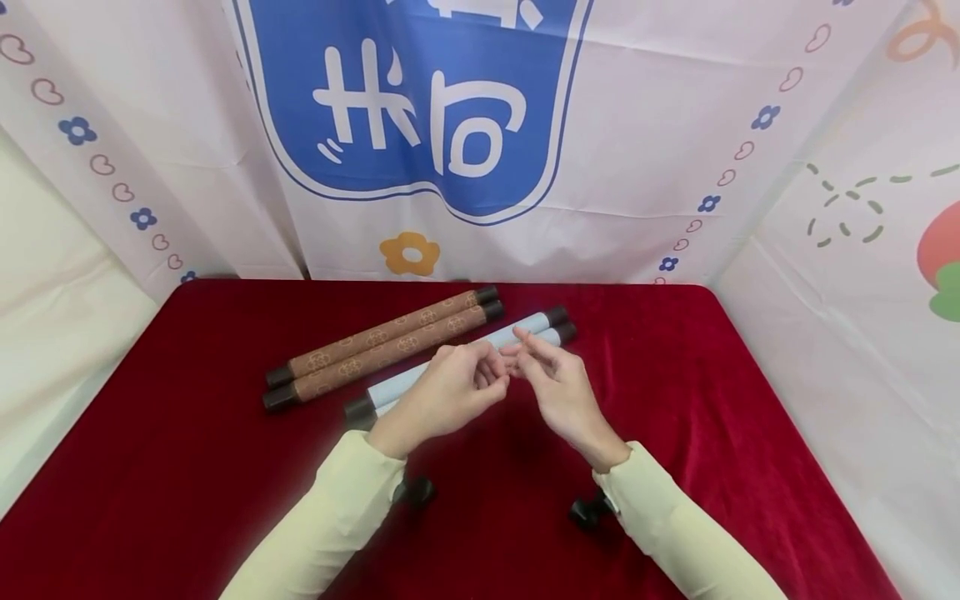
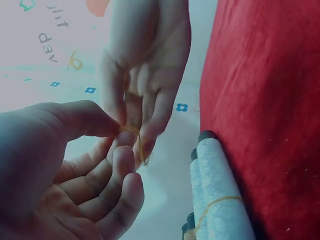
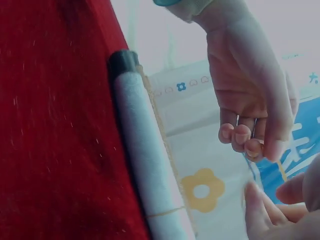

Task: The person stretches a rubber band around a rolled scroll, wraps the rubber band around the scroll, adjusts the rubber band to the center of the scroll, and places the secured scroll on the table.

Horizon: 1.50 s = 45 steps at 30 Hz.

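Observation:
Over the red cloth, my left hand (image 1: 450, 392) and right hand (image 1: 561, 393) meet fingertip to fingertip. Between them is a thin yellow rubber band (image 2: 140, 145), pinched by the left thumb and forefinger. Its other side runs to the right hand's fingertips, where the right wrist view shows the band (image 3: 283, 171) stretched short between both hands. Just behind and below the hands lie two light blue rolled scrolls (image 1: 393, 385) with black ends, partly covered by the hands. Another yellow band (image 2: 222, 199) circles the blue rolls.
Two brown patterned scrolls (image 1: 382, 337) with black ends lie side by side, behind and left of the blue ones. Red velvet cloth (image 1: 712, 433) covers the table. A printed white curtain (image 1: 637, 167) hangs at the back, with more fabric at both sides.

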{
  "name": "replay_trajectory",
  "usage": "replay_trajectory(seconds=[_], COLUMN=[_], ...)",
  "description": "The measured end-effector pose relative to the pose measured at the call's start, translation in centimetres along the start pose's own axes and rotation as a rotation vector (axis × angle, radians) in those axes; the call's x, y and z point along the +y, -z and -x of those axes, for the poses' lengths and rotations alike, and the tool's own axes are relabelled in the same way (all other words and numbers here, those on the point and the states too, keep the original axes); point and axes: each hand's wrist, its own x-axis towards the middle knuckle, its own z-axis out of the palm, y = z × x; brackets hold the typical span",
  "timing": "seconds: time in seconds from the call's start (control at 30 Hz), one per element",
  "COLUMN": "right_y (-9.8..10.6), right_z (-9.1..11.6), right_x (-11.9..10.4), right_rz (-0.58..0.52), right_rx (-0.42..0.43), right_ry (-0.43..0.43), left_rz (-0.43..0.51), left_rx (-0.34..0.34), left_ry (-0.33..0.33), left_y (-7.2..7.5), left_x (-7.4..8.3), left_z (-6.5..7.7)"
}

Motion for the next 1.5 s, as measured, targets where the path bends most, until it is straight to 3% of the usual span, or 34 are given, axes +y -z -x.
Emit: replay_trajectory(seconds=[0.13, 0.37, 0.6, 0.7, 0.87, 1.03, 1.13, 1.33, 1.5], right_y=[-0.2, -0.7, -1.1, -1.3, -1.2, -0.1, 0.7, 2.3, 3.5], right_z=[0.0, 0.1, 0.3, 0.3, 0.2, -0.3, -0.5, -0.9, -1.2], right_x=[0.4, 1.0, 0.7, 0.6, 0.7, 1.4, 1.3, 1.0, 1.0], right_rz=[-0.080, -0.244, -0.445, -0.471, -0.277, -0.108, 0.010, 0.334, 0.470], right_rx=[0.057, 0.111, 0.088, 0.056, 0.024, -0.030, -0.072, -0.133, -0.197], right_ry=[-0.007, 0.079, 0.158, 0.180, 0.139, 0.051, 0.044, 0.077, 0.083], left_rz=[0.021, 0.069, 0.093, 0.109, 0.064, 0.061, 0.057, -0.071, -0.175], left_rx=[-0.030, -0.054, -0.069, -0.091, -0.101, -0.149, -0.175, -0.140, -0.161], left_ry=[-0.008, -0.012, -0.022, -0.038, -0.064, -0.054, -0.042, -0.024, 0.009], left_y=[-0.4, -1.0, -1.7, -2.2, -2.7, -1.7, -0.6, 2.6, 5.8], left_x=[-0.1, -0.4, -1.1, -1.5, -2.0, -2.1, -2.5, -4.0, -5.9], left_z=[0.4, 0.7, 0.5, 0.3, 0.3, 0.6, 0.7, 0.6, 0.5])
